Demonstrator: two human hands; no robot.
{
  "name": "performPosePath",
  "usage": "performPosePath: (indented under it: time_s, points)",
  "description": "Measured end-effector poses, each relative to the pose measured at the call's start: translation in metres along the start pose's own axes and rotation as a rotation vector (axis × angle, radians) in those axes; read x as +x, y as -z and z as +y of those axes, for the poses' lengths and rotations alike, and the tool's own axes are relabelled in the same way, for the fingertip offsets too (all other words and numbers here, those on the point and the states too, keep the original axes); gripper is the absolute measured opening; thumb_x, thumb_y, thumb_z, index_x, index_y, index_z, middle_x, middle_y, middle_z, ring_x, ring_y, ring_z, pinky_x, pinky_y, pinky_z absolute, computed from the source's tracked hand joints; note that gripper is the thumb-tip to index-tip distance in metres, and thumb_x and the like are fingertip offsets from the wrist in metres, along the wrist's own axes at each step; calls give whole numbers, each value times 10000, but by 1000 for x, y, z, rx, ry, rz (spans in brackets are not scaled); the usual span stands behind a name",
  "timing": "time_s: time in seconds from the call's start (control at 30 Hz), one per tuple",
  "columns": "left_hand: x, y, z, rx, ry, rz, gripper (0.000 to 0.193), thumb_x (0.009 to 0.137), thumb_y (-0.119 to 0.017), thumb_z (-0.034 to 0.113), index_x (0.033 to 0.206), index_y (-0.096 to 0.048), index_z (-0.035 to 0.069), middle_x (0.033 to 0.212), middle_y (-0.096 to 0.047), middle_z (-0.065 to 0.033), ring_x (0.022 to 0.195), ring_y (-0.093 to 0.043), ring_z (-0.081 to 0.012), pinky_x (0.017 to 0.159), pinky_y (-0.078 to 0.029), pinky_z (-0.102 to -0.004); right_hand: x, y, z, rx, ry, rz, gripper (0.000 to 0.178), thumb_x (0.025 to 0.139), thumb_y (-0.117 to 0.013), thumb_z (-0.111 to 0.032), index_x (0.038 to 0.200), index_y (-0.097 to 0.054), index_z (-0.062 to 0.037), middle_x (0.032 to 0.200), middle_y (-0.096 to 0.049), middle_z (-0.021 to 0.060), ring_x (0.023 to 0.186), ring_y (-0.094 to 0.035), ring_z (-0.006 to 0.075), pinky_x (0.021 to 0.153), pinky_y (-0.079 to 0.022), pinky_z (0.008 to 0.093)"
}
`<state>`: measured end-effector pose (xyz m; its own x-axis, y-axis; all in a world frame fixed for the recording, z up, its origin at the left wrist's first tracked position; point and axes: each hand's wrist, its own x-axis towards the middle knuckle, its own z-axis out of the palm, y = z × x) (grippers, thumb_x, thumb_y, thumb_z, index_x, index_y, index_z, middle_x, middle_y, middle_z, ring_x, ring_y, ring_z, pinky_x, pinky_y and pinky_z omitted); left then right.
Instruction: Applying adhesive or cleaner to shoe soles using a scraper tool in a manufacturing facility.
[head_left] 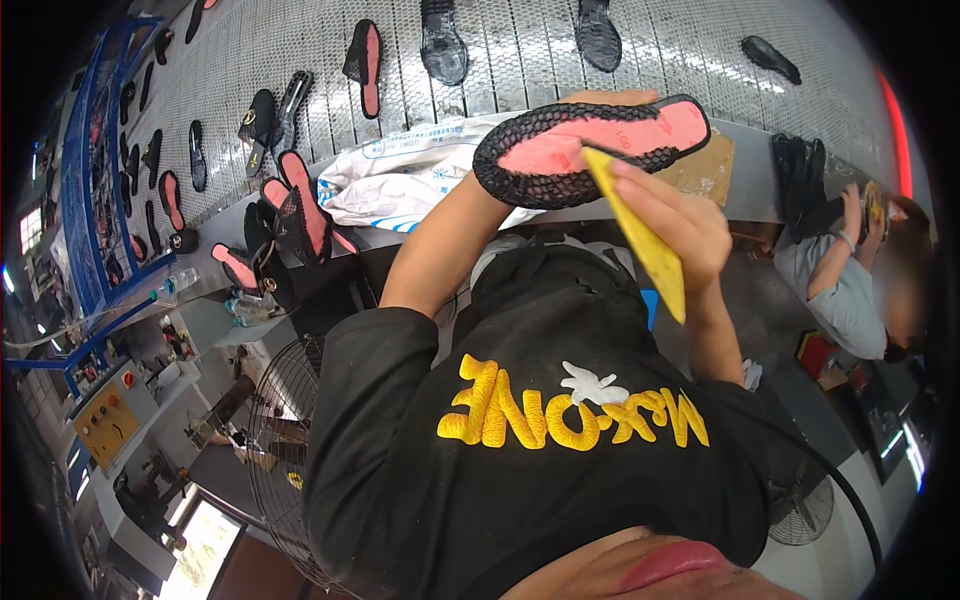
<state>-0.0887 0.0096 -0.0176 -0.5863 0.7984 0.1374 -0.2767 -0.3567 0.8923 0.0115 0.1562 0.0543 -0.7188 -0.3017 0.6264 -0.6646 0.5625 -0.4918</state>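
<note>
A black mesh shoe upper with a pink underside [540, 152] is held up over the bench edge, its pink face turned toward me. My left hand [612, 97] supports it from behind; only some fingers show past its far edge, closed around it. In my right hand [685, 225] is a flat yellow strip [645, 245], pinched between thumb and fingers. The strip's upper end meets the near side of the pink face, and its lower end slants down toward my shirt. What lies on the strip's tip is too small to tell.
Ahead runs a metal mesh conveyor [520, 50] with black soles [598, 40] and pink-lined uppers [370, 70]. A white printed bag [390, 180] and a pile of uppers [300, 215] lie along its near edge. A brown board [705, 165] sits beside the shoe. A co-worker [840, 280] works at right; a fan [285, 450] stands at left.
</note>
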Motion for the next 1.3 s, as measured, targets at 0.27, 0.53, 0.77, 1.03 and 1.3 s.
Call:
performPosePath:
  time_s: [0.27,0.53,0.77,1.03,1.3]
  points:
    - [38,65,-29,-30,411,711,539,930,-455,509,988,-640,6,835,-659,-81,684,-613,-136,656,-509,-274,-28,-2,-6,516,-337,108,247,770,-606,-59,994,-652,34,999,-669,205,751,-685,206,566,-514,258]
    - [89,287,-154,539,362,1015,540,933,-473,459,772,-665,-19,700,-618,-59,623,-540,-116,588,-431,-293,-106,26,19,452,-965,197,168,872,-518,53,990,-638,46,997,-671,186,449,-463,36,418,-357,165]
    - [138,317,-210,1083,382,861,590,924,-364,494,895,-663,-14,895,-621,-279,881,-593,-442,783,-440,-489,-139,50,39,432,-1218,379,162,870,-535,53,1008,-618,67,989,-668,182,445,-449,29,417,-354,157]
    - [60,326,-167,1679,-123,897,228,878,-471,168,944,-606,-4,959,-628,-205,896,-567,-412,764,-460,-482,-140,36,42,542,-1074,316,187,922,-524,-59,1054,-564,67,991,-643,209,417,-408,58,388,-322,173]
    - [-163,184,58,1312,307,1199,288,840,-568,296,919,-657,33,900,-648,-184,857,-606,-380,738,-473,-436,-101,10,30,745,-928,216,154,932,-526,-64,1024,-567,53,850,-628,145,418,-392,73,386,-309,188]
